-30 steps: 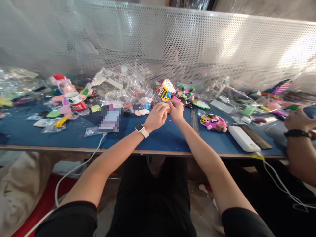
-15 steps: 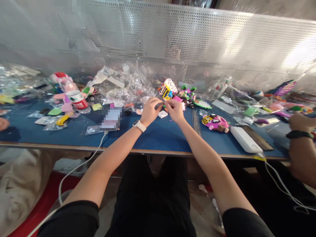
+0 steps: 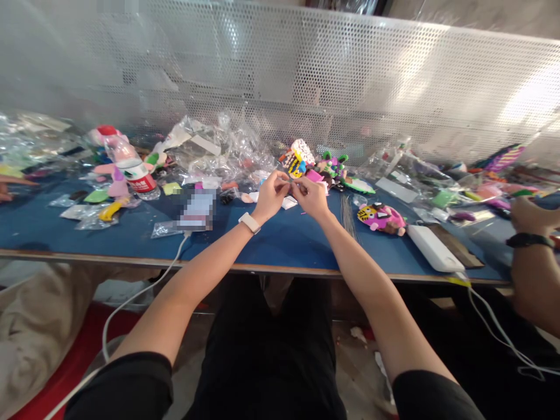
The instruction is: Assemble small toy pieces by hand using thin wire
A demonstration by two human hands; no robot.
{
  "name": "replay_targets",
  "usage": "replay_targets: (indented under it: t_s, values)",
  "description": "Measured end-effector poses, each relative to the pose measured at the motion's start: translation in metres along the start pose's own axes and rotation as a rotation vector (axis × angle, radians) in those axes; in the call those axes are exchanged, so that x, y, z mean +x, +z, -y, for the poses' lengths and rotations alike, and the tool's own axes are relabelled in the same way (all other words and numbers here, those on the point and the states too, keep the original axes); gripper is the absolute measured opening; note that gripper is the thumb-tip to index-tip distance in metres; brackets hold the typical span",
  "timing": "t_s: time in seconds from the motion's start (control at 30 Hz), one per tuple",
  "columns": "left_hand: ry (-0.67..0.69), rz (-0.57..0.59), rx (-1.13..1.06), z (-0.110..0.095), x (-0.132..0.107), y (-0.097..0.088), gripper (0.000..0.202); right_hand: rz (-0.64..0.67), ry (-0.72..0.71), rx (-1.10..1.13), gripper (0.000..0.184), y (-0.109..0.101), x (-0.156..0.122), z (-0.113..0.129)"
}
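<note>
My left hand, with a white watch on the wrist, and my right hand meet fingertip to fingertip above the blue table. Both pinch a small piece between them, too small to name. A white scrap lies on the table just under the fingers. Right behind my hands stand colourful clay figures and a green and purple one.
A pink and yellow clay figure and a white power bank lie to the right. A phone with a white cable and a bottle sit left. Clear plastic bags pile against the perforated metal screen. Another person's hand rests at the right edge.
My hands moved slightly up and away from me, staying pinched together. The small dark piece seen between my fingers half a second ago no longer shows.
</note>
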State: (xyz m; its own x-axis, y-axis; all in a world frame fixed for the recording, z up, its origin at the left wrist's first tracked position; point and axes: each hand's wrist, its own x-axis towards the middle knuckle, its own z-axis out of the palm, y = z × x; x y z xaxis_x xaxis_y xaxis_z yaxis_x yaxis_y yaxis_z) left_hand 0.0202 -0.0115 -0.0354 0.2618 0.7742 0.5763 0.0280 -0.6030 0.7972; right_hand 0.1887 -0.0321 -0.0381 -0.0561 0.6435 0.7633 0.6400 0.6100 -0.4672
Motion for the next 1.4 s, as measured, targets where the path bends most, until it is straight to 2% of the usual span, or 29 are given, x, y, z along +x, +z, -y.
replay_targets:
  t_s: [0.13, 0.3, 0.4, 0.6, 0.73, 0.87, 1.2, 1.3, 1.4]
  values:
    - [-0.012, 0.048, -0.085, -0.001, 0.002, -0.001, 0.012, -0.025, -0.003, 0.055, 0.023, 0.003, -0.001, -0.001]
    - [0.126, 0.047, 0.196, -0.006, -0.002, -0.006, 0.022, -0.005, 0.146, 0.159, 0.025, 0.010, -0.001, -0.005]
    - [0.176, 0.060, 0.312, -0.004, -0.003, -0.009, 0.020, 0.022, 0.211, 0.205, 0.027, 0.013, 0.000, -0.008]
    - [0.250, 0.101, 0.546, 0.002, -0.003, -0.014, 0.005, 0.014, 0.192, 0.236, 0.029, 0.013, -0.002, -0.007]
    - [0.330, 0.111, 0.779, 0.001, -0.002, -0.019, 0.014, -0.002, 0.173, 0.238, 0.031, 0.011, -0.003, -0.002]
    - [0.404, 0.136, 0.867, 0.000, 0.000, -0.024, 0.023, -0.021, 0.144, 0.240, 0.033, 0.010, -0.004, -0.001]
    - [0.448, 0.099, 0.863, -0.005, -0.003, -0.024, 0.031, -0.029, 0.138, 0.265, 0.034, 0.007, -0.003, 0.005]
    - [0.409, 0.053, 0.739, -0.006, -0.002, -0.022, 0.032, -0.030, 0.137, 0.258, 0.033, 0.008, -0.003, 0.006]
    - [0.315, 0.068, 0.470, -0.006, 0.002, -0.020, 0.036, -0.026, 0.117, 0.237, 0.032, 0.006, -0.003, 0.008]
